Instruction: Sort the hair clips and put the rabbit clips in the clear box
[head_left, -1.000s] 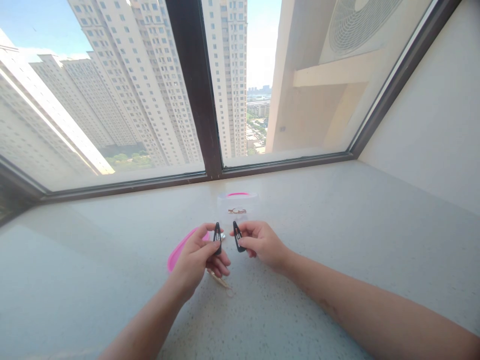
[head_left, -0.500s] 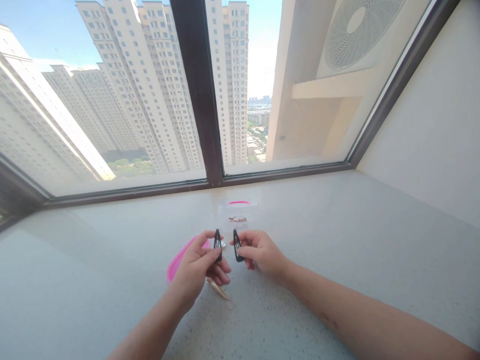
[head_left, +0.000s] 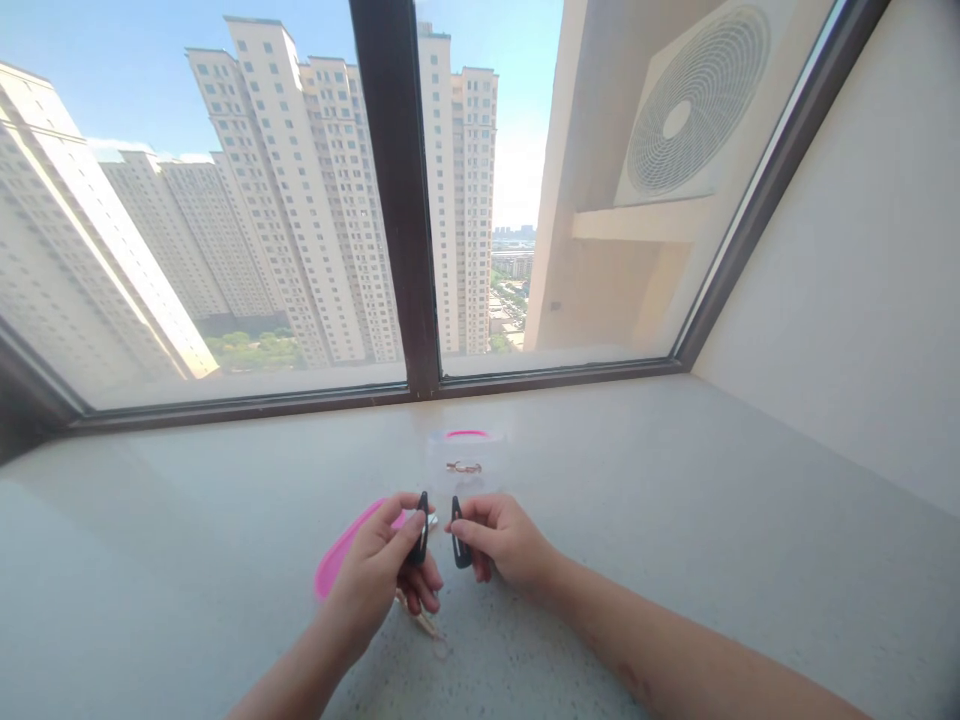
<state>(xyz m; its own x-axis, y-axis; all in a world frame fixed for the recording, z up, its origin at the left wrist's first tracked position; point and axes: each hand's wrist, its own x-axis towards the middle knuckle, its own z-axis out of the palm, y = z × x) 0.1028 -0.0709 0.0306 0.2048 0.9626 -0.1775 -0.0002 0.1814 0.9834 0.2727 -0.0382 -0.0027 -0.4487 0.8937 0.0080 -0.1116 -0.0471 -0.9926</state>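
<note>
Head view: your left fingers (head_left: pixel 405 537) clamp one black hair clip (head_left: pixel 422 535), your right fingers (head_left: pixel 474 532) a second clip (head_left: pixel 460 546), both right of the pink piece (head_left: pixel 339 562); your left hand (head_left: pixel 369 555) partly masks that piece and a gold-coloured item (head_left: pixel 424 625).

The single view comes from the person's head, facing forward toward the dark window post (head_left: pixel 405 200) and tipped down enough to take in the pale ledge (head_left: pixel 675 560) at its foot. It looks from above the ledge, on the near side of the post, at close range to the left hand (head_left: pixel 375 560) and right hand (head_left: pixel 508 540), which show below the post. The frame is wide, reaching distant towers (head_left: pixel 285 200) beyond the post, and a fan unit (head_left: pixel 697 110) and white wall (head_left: pixel 862 250) right of it.
</note>
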